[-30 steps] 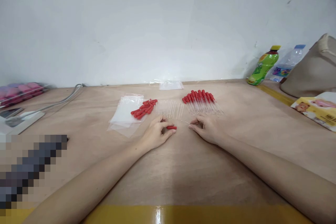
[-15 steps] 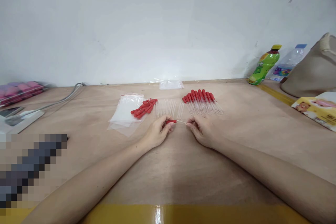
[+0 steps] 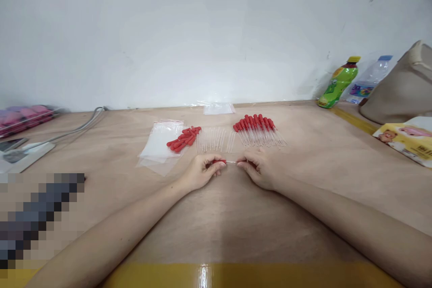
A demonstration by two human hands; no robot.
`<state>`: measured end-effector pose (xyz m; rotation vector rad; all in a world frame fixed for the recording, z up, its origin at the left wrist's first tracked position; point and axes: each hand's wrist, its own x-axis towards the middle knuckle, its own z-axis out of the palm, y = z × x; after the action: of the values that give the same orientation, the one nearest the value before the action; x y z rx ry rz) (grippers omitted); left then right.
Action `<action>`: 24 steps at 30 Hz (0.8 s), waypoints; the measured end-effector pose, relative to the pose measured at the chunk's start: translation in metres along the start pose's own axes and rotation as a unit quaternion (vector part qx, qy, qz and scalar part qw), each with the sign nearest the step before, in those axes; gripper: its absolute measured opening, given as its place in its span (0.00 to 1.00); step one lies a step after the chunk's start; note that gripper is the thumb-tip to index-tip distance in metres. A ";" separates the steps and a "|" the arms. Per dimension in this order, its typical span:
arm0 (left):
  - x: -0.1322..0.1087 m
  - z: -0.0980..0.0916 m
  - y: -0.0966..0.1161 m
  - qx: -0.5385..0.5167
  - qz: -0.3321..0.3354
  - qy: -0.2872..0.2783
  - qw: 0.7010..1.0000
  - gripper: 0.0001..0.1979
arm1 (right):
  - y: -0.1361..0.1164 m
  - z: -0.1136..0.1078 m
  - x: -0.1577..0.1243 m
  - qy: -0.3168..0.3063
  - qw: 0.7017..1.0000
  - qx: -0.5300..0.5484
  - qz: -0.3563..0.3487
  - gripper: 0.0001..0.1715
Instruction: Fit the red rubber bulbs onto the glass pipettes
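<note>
My left hand (image 3: 202, 172) pinches a small red rubber bulb (image 3: 219, 161). My right hand (image 3: 259, 169) pinches a thin clear glass tube (image 3: 231, 162) whose end meets the bulb between the two hands. Just beyond lie a heap of loose red bulbs (image 3: 184, 138), a row of bare clear tubes (image 3: 216, 139), and a row of tubes fitted with red bulbs (image 3: 258, 129). All rest on a wooden table (image 3: 236, 216).
Clear plastic bags (image 3: 158, 146) lie left of the bulbs, another bag (image 3: 218, 108) by the wall. A green bottle (image 3: 338, 83), a water bottle (image 3: 367, 80), a beige bag (image 3: 401, 87) and a tissue pack (image 3: 405, 139) stand at right. Cables (image 3: 77, 128) and a pink tray (image 3: 23, 117) sit at left.
My left hand lifted the red bulb from the table. My right hand brought the clear tube toward it; bulb and tube are now end to end, the hands closer together.
</note>
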<state>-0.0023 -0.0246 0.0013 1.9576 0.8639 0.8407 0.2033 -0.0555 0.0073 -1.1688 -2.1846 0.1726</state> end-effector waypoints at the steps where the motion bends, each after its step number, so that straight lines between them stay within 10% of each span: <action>1: 0.000 0.000 0.001 -0.005 -0.002 -0.005 1.000 0.10 | 0.003 0.001 0.000 -0.002 1.000 0.006 -0.013 0.11; 16: -0.002 0.000 0.003 0.075 -0.025 -0.026 0.997 0.12 | 0.004 0.005 -0.004 -0.003 0.983 -0.154 -0.096 0.15; 24: 0.001 0.000 -0.001 0.037 -0.013 0.010 0.999 0.14 | 0.009 0.002 0.004 -0.016 0.997 -0.026 -0.065 0.08</action>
<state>-0.0018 -0.0233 0.0006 2.0006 0.9408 0.8246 0.2069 -0.0473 0.0041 -1.0546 -2.2981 0.0792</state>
